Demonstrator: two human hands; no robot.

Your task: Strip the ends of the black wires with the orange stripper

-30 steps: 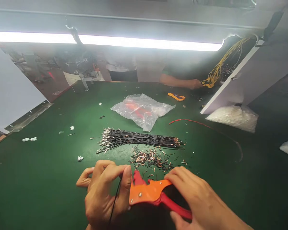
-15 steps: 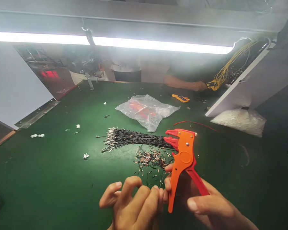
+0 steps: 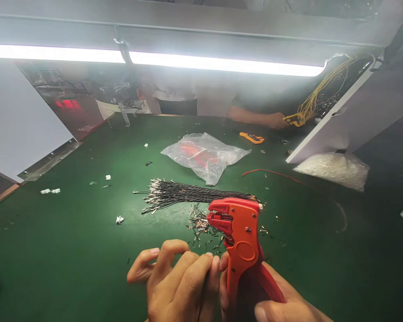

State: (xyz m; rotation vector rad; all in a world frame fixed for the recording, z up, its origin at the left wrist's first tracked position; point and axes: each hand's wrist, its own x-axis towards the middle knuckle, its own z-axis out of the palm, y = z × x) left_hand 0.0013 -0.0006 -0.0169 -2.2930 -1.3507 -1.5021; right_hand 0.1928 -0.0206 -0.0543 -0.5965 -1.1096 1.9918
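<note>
While right hand [image 3: 282,299] grips wire stripper [image 3: 240,237], left hand [image 3: 177,281] touches alongside.

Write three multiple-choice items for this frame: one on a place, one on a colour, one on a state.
1. Where does the bundle of black wires lie?
A. Inside the clear plastic bag
B. On the green mat, between the bag and the pile of cut bits
C. In the left hand

2. What colour is the wire stripper?
A. Orange and red
B. Blue
C. Black and yellow

3. How is the stripper held?
A. Lying flat on the mat, untouched
B. Hanging from the lamp
C. Upright, handles in the right hand, head upward

Answers: 1 B, the bundle rests on the green mat in front of the clear plastic bag and behind the cut bits. 2 A, orange body with red head and handles. 3 C, the right hand grips the handles beside the left hand.
</note>
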